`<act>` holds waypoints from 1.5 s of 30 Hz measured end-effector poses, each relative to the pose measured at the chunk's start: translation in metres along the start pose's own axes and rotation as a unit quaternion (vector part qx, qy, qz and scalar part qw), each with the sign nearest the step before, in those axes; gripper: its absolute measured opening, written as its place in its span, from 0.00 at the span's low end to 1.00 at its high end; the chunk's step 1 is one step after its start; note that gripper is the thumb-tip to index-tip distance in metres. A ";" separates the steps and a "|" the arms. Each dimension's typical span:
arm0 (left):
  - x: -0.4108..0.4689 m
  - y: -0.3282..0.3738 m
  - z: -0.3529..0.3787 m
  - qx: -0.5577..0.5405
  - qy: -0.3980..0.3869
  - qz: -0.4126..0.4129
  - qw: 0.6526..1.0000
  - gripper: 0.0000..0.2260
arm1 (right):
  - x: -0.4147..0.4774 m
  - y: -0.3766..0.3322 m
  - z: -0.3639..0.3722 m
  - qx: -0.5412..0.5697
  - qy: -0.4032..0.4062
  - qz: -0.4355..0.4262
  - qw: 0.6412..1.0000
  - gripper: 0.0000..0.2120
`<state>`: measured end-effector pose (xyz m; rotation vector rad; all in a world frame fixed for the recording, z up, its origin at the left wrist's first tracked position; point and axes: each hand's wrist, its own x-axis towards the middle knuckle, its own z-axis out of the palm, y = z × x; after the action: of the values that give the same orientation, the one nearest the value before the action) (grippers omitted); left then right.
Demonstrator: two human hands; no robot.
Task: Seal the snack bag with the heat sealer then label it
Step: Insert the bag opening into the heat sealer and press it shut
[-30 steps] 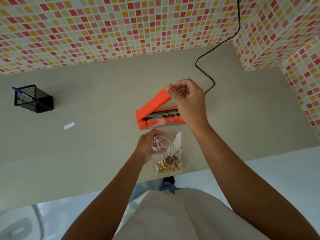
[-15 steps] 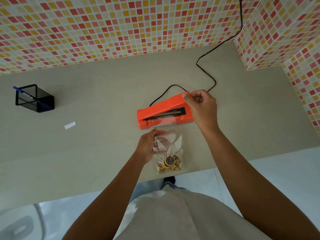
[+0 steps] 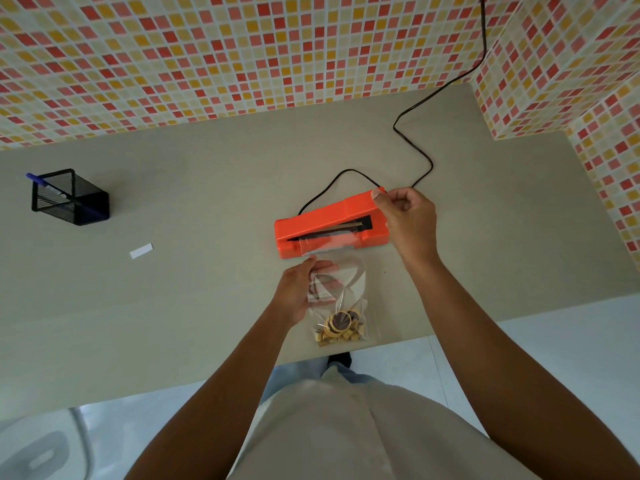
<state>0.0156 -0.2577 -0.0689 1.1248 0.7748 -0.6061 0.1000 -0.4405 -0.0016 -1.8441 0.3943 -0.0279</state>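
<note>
Orange heat sealer (image 3: 322,220) pinched at its end by right hand (image 3: 410,223); left hand (image 3: 298,289) grips the clear snack bag (image 3: 346,301).

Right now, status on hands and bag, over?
Left hand holds snack bag. Right hand pinches heat sealer lid end, lid nearly down. Bag mouth in the sealer. Label lies apart, left.

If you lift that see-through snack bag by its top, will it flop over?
Probably floppy: the clear plastic snack bag is thin film, visibly creased and puckered. The round snacks sit bunched at its near end, so that end would likely sag. Glossy, maybe slippery.
</note>
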 end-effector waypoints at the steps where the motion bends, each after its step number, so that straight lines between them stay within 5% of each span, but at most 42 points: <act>1: 0.000 0.001 0.000 0.001 0.001 -0.001 1.000 0.17 | 0.000 0.001 0.000 0.001 -0.001 0.001 1.000 0.13; 29: -0.002 0.004 0.002 0.002 -0.013 -0.003 1.000 0.17 | 0.013 0.036 -0.001 -0.007 -0.012 0.077 0.997 0.18; 45: 0.000 0.005 0.000 0.005 -0.026 -0.001 1.000 0.18 | 0.021 0.050 0.000 -0.029 0.000 0.108 0.994 0.12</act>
<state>0.0192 -0.2557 -0.0662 1.1133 0.7287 -0.6406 0.1069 -0.4584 -0.0517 -1.8500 0.5983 0.1319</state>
